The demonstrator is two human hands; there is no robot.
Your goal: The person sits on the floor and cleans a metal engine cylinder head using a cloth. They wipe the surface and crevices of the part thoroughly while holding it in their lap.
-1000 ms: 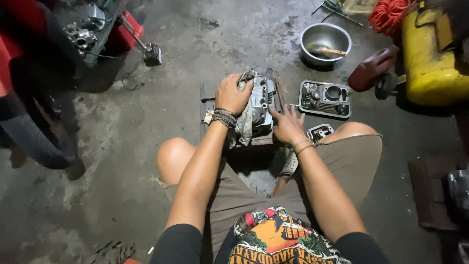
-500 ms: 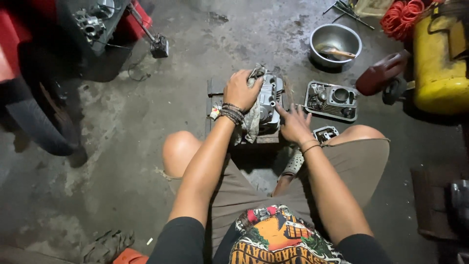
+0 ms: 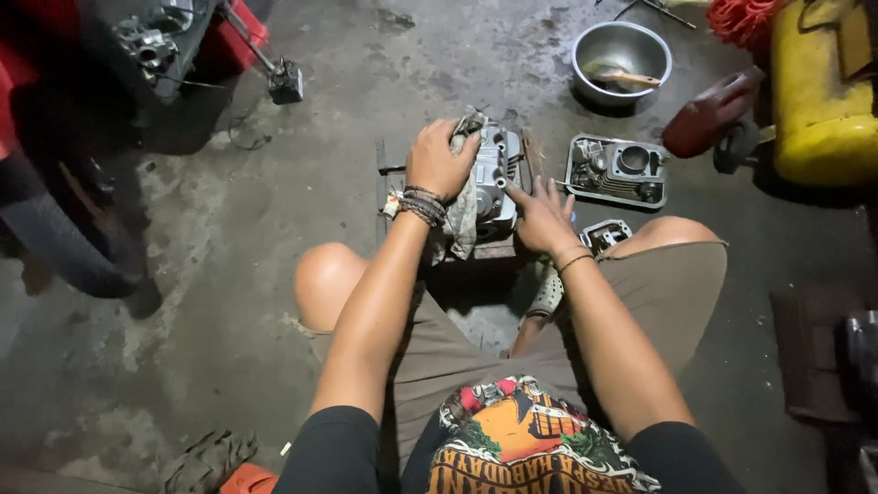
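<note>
I squat on a concrete floor over a grey metal engine part (image 3: pixel 497 174) that rests on a low wooden block (image 3: pixel 389 174) between my knees. My left hand (image 3: pixel 439 160) lies on top of the part and grips it together with a dirty rag (image 3: pixel 460 215) that hangs down its near side. My right hand (image 3: pixel 541 215) rests against the part's right side with fingers spread, holding nothing. Bracelets circle my left wrist.
A second metal engine casting (image 3: pixel 617 169) lies to the right, a smaller one (image 3: pixel 604 234) by my right knee. Behind it stand a steel bowl (image 3: pixel 622 50) with a brush, a dark red jug (image 3: pixel 712 114) and a yellow container (image 3: pixel 819 91). A motorcycle (image 3: pixel 82 137) fills the left.
My view has drifted slightly. My left hand stays on top of the engine part; my right hand has shifted a little along its right side.
</note>
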